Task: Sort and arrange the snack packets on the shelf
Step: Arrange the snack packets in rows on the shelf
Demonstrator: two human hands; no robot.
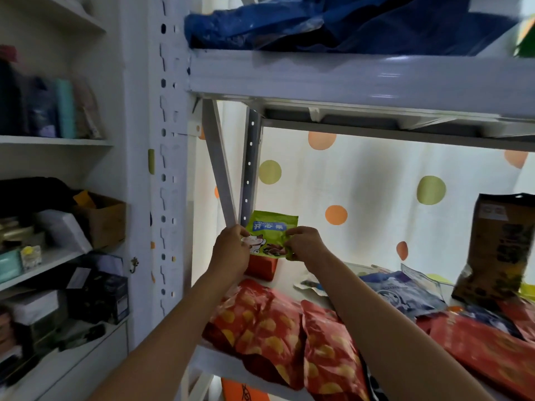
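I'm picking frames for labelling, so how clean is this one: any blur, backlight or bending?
Head view: backlit by the bright dotted curtain; the green packet, gripped by the left hand and right hand, reads fairly sharp; the brown bag at right is smeared; the left shelves are dim and soft; wide-angle bending tilts the uprights.

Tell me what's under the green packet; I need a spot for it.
A red box sits directly below the green packet; the packet and left hand cover its top.
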